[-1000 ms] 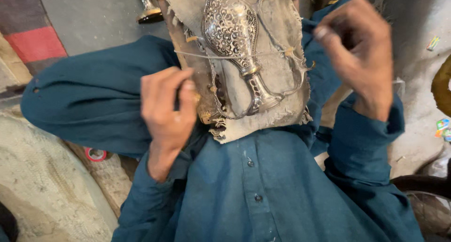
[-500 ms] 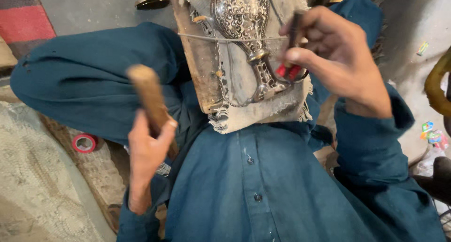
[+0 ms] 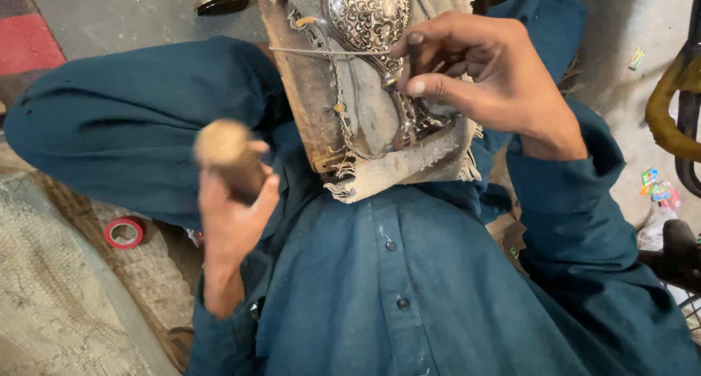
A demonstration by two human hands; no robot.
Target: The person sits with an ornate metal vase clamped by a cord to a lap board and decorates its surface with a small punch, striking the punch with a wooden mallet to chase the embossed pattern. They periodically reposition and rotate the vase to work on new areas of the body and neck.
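Lowered since the earlier frame, the wooden mallet (image 3: 228, 157) is gripped in the left hand (image 3: 232, 215); a thin punch (image 3: 413, 58), pinched by the right hand (image 3: 489, 73), is now set on the engraved metal vessel (image 3: 369, 25), readied for striking, it seems.

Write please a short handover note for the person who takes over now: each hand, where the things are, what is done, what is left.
Left hand: raised, shut on a wooden mallet.
Right hand: fingers hold a thin dark punch tool against the silver engraved vase.
The vase lies on frayed cloth over a wooden block on the lap.
Done: the vase body is densely patterned.
Left: cannot tell how much engraving remains; the work seems in progress.
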